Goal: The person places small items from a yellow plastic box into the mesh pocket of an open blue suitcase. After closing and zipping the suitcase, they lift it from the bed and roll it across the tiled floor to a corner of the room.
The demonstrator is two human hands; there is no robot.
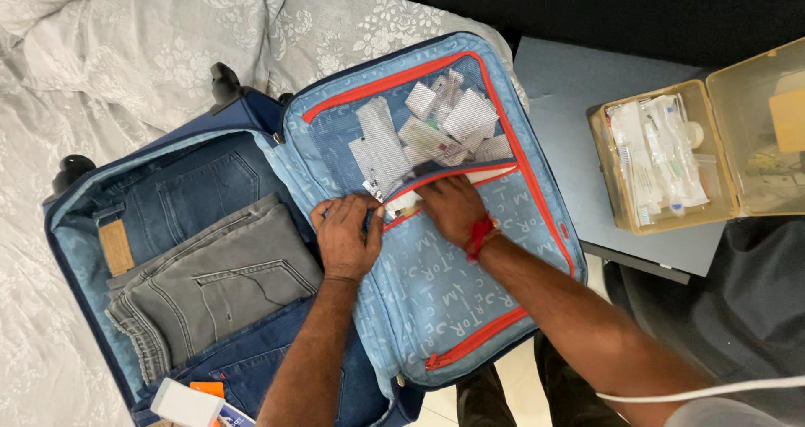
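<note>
— Forearms come up from the bottom edge, and both meet at the lid of the open suitcase (470, 326). What are the fingers doing?

— On the left hand (346, 236) they are curled narrow, pinching the lining just beside the open red zipper (436, 180) of the mesh pocket (394, 134). The right hand (453, 209), with a red thread on its wrist, has its fingertips tucked under the pocket's lip; whether they grip anything in there I cannot tell.

— And the packets?

— White sachets and blister strips (436, 129) lie behind the mesh, just beyond the right fingertips. Most sit well inside, but one or two lie right at the opening, close to the left thumb.

— So what might go wrong?

— I'd judge the likeliest trouble is a packet catching in the zipper teeth, since those edge pieces lie near the track. The mesh could also snag a fingertip or a sharp strip corner and tear. And if the left pinch slackens, the lip may sag and loose sachets could slide out toward the folded jeans (214, 280) on the far side of the left fingers.

— Anything beyond the case?

— An open yellowish plastic box (667, 159) of more medical supplies sits on a dark table, well apart from the right fingers.
</note>
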